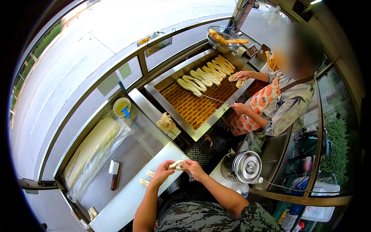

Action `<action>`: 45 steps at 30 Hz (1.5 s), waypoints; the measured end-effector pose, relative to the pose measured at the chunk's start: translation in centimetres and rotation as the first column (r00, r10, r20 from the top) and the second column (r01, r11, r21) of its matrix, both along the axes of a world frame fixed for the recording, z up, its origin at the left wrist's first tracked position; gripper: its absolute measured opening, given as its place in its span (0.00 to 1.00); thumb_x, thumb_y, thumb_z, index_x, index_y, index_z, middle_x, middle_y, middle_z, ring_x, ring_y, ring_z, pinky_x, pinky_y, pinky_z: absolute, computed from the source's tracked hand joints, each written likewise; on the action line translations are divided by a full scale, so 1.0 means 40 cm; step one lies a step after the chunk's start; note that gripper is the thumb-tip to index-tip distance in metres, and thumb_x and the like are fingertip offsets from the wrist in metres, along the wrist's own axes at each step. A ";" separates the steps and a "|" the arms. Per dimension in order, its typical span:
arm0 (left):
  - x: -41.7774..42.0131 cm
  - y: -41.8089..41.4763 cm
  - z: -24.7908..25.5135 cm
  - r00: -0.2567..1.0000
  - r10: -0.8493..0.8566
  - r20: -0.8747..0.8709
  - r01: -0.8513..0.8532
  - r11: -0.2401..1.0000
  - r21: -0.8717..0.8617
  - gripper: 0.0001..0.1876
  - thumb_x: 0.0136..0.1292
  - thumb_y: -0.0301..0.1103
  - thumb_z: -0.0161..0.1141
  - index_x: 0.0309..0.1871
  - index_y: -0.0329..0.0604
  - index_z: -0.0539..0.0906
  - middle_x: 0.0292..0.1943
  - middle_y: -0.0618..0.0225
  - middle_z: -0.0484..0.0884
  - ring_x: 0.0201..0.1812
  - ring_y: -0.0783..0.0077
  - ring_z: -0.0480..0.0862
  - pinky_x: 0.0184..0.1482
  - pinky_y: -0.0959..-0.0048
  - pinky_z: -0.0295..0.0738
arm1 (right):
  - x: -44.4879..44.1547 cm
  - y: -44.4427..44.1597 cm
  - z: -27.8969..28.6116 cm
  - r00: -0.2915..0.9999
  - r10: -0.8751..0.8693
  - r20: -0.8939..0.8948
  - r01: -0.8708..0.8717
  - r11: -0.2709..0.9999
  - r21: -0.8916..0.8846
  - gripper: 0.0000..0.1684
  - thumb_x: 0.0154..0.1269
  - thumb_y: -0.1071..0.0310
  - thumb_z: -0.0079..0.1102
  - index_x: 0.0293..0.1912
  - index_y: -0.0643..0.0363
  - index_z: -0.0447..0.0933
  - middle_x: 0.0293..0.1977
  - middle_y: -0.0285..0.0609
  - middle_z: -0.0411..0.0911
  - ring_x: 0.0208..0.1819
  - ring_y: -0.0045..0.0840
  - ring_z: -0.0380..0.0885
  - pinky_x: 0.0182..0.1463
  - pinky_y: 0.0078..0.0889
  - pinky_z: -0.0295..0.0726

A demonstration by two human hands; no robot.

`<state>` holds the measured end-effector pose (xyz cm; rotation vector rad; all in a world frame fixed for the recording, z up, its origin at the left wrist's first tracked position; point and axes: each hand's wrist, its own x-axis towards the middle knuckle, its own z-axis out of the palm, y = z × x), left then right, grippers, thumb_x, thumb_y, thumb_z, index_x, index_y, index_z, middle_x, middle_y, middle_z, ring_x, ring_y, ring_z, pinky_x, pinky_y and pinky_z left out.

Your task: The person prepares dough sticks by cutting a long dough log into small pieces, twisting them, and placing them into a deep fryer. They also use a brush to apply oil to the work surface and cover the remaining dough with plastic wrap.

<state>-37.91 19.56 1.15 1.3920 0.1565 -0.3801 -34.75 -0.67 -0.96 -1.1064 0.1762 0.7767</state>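
My left hand (pixel 164 173) and my right hand (pixel 193 169) hold a looped strip of raw dough (pixel 176 165) between them, above the near end of a white cutting board (pixel 130 192). Two short dough pieces (pixel 144 182) lie on the board beside my left hand. A cleaver with a wooden handle (pixel 114 175) rests on the metal worktop (pixel 138 145). Behind it a long slab of dough (pixel 92 150) lies partly under clear plastic film. A scrap of dough (pixel 92 213) sits at the worktop's near left corner.
A co-worker (pixel 269 104) holds two long thin rods over a large fryer (pixel 200 127) with several pale dough strips (pixel 197 81). Fried sticks fill a wire basket (pixel 216 29). A bowl of yellow liquid (pixel 121 105) holds a blue-handled tool. A lidded steel pot (pixel 246 167) stands at right.
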 end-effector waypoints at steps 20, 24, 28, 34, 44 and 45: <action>0.000 -0.180 0.048 0.936 0.299 0.185 -0.349 0.720 0.600 0.19 0.57 0.28 0.67 0.52 0.38 0.77 0.38 0.56 0.84 0.32 0.61 0.85 0.39 0.67 0.80 | 0.042 0.007 -0.020 0.957 -0.110 -0.270 0.136 0.987 0.081 0.21 0.75 0.52 0.50 0.48 0.61 0.77 0.41 0.40 0.82 0.39 0.25 0.82 0.44 0.28 0.83; -0.015 -0.131 -0.024 0.871 0.490 -0.011 -0.463 0.830 0.310 0.14 0.58 0.23 0.58 0.49 0.34 0.75 0.35 0.60 0.85 0.32 0.71 0.83 0.36 0.73 0.77 | 0.025 0.028 -0.030 0.998 -0.034 -0.056 0.020 0.972 -0.235 0.11 0.67 0.66 0.60 0.46 0.62 0.77 0.35 0.38 0.81 0.33 0.21 0.81 0.37 0.24 0.82; -0.005 -0.092 -0.020 0.859 0.418 -0.295 -0.441 0.897 -0.013 0.17 0.55 0.22 0.60 0.50 0.34 0.74 0.34 0.65 0.83 0.34 0.75 0.80 0.36 0.76 0.74 | 0.020 -0.003 -0.077 0.994 -0.112 0.013 0.099 0.810 -0.578 0.12 0.59 0.74 0.57 0.45 0.60 0.77 0.33 0.37 0.79 0.29 0.19 0.78 0.28 0.22 0.81; 0.011 -0.088 -0.078 0.883 0.466 -0.061 -0.460 0.883 0.091 0.14 0.56 0.25 0.60 0.47 0.36 0.74 0.31 0.66 0.81 0.30 0.79 0.77 0.33 0.80 0.70 | 0.023 0.009 -0.050 0.933 -0.350 0.077 0.343 0.808 -0.480 0.19 0.58 0.77 0.57 0.51 0.62 0.71 0.38 0.40 0.79 0.33 0.21 0.79 0.30 0.22 0.80; -0.063 0.250 -0.102 0.488 0.761 -0.427 -0.871 0.397 -0.288 0.09 0.60 0.22 0.55 0.42 0.49 0.73 0.27 0.68 0.81 0.18 0.85 0.69 0.16 0.84 0.59 | 0.035 -0.317 -0.068 0.486 -0.848 0.211 0.855 0.411 -0.315 0.15 0.56 0.82 0.53 0.44 0.58 0.70 0.26 0.37 0.72 0.20 0.21 0.70 0.20 0.23 0.73; -0.086 0.293 -0.117 0.441 0.778 -0.447 -0.895 0.340 -0.290 0.10 0.60 0.22 0.55 0.43 0.50 0.73 0.27 0.69 0.81 0.18 0.85 0.69 0.16 0.84 0.60 | 0.022 -0.330 -0.041 0.514 -0.830 0.218 0.825 0.407 -0.392 0.17 0.57 0.81 0.54 0.46 0.58 0.70 0.27 0.36 0.72 0.21 0.21 0.71 0.20 0.22 0.73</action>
